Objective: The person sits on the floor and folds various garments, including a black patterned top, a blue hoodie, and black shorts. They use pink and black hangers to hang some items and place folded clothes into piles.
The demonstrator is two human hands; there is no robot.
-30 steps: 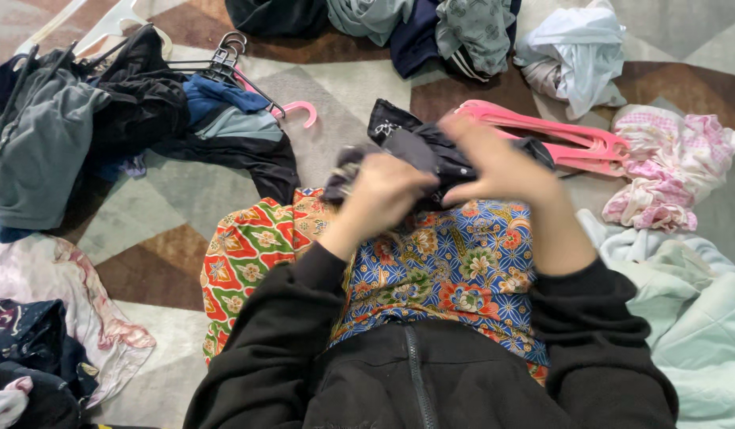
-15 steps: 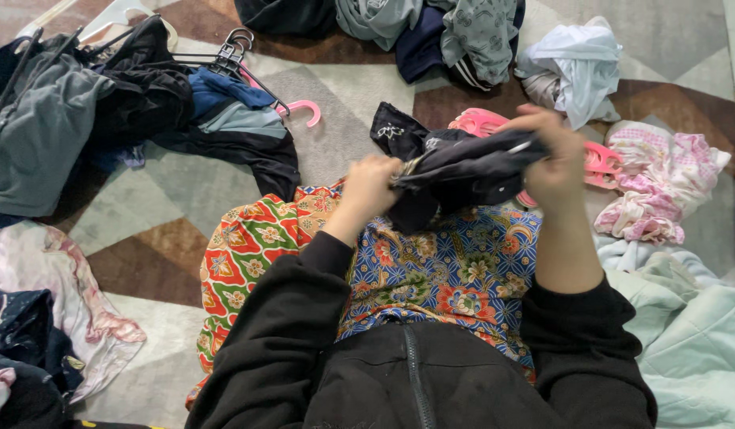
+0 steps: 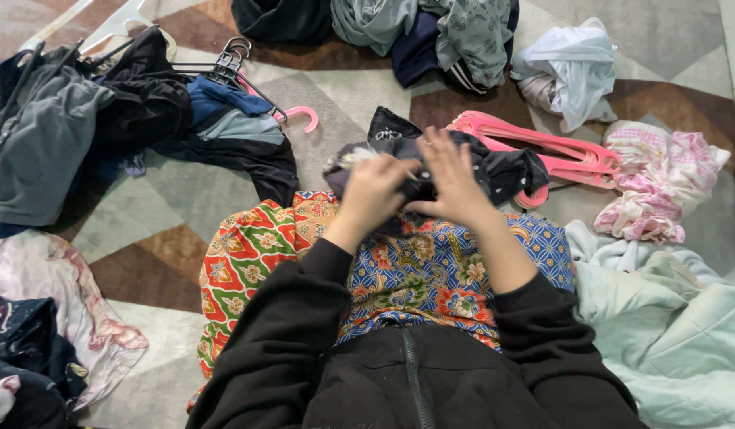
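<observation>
A small dark garment [image 3: 506, 171] is bunched in front of me, above my lap. My left hand [image 3: 373, 193] grips its left part. My right hand [image 3: 455, 179] lies close beside the left one, fingers spread over the middle of the same garment, pinching it. The garment's right end hangs loose over a stack of pink hangers [image 3: 570, 151]. Under my forearms a blue, orange and green patterned cloth [image 3: 419, 266] covers my lap.
Clothes lie all around on a patterned carpet [image 3: 145, 214]: a dark pile with black hangers [image 3: 145, 99] at the left, a pale blue garment [image 3: 570, 67] and a pink-white one [image 3: 661, 179] at the right, mint fabric [image 3: 685, 334] at the lower right.
My right hand has come back from the right, where it stretched the garment out, and now sits next to my left hand. The garment is bunched together again.
</observation>
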